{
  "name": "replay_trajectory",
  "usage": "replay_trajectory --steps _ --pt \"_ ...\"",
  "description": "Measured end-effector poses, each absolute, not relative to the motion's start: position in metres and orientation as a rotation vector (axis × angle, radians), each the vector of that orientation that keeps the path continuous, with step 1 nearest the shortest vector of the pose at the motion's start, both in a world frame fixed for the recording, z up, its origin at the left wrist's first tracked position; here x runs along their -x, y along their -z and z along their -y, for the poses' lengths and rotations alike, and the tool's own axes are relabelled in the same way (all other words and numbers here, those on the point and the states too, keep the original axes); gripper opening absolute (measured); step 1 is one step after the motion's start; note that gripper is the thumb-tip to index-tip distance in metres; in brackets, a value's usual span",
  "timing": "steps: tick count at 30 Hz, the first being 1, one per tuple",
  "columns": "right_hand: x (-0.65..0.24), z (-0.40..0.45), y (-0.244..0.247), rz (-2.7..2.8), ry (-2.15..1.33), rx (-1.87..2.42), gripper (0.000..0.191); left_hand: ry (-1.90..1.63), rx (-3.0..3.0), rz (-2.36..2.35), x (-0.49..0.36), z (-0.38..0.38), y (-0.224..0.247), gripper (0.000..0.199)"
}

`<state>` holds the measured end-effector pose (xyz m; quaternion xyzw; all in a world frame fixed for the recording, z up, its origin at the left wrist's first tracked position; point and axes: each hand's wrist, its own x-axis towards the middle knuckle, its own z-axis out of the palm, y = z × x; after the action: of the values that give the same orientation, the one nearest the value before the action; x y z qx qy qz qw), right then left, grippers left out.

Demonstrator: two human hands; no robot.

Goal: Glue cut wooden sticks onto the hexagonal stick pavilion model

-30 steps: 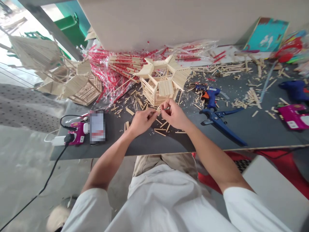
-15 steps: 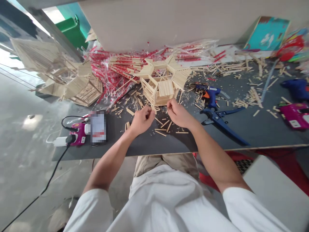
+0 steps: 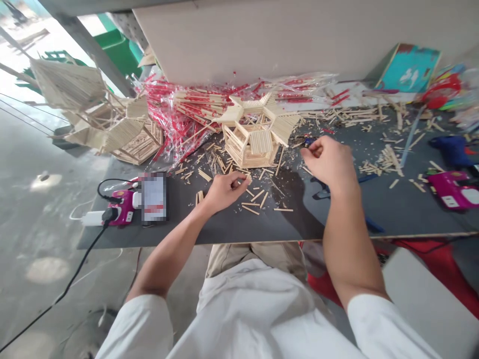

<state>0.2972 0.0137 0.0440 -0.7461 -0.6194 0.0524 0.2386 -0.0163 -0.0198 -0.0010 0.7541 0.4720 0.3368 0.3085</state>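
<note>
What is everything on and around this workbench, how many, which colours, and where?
Flat table: one, dark grey, middle
Star-topped wooden-stick structure: one, pale, centre
Wide-panelled wooden-stick structure: at least one, pale, left
Plastic-wrapped sticks: many, pale and red, along the back
Short loose wooden sticks: many, pale, scattered on the table
Boxy power sockets: two, magenta, left and right ends
Rectangular screen: one, pale, blurred, left
Gun-shaped tool: one, blue, right end
Flat rectangular board: one, teal, back right
Large bin: one, green, back left
Sleeves: two, white, bottom
Left hand: one, bare, front centre, pinching a small pale piece
Right hand: one, bare, right of centre
</note>
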Motion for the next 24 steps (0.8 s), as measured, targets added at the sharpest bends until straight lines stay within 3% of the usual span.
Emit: replay_trajectory --steps 3,6,10,14,20,24 --pt "-0.312 -0.019 -0.037 1.537 0.055 2.233 0.039 -0.892 -1.974 -1.276 0.017 0.019 0.001 0.026" --pt "-0.331 -0.023 -0.020 1.442 0.040 2.422 0.062 -0.928 -1.942 -1.311 0.018 0.018 0.000 0.021" --pt "-0.344 -0.029 0.000 1.470 -0.175 2.559 0.060 -0.943 -1.893 -1.325 0.020 0.018 -0.003 0.022" --pt "-0.340 -0.037 0.011 1.486 -0.156 2.551 0.068 -0.952 -1.864 -1.367 0.020 0.017 -0.008 0.022" --pt "-0.335 -0.038 0.019 1.305 -0.187 2.447 0.061 -0.886 -1.832 -1.417 0.020 0.015 -0.011 0.020" --pt "-0.338 -0.035 0.014 1.207 -0.088 2.300 0.047 -0.973 -1.782 -1.411 0.021 0.013 -0.007 0.019"
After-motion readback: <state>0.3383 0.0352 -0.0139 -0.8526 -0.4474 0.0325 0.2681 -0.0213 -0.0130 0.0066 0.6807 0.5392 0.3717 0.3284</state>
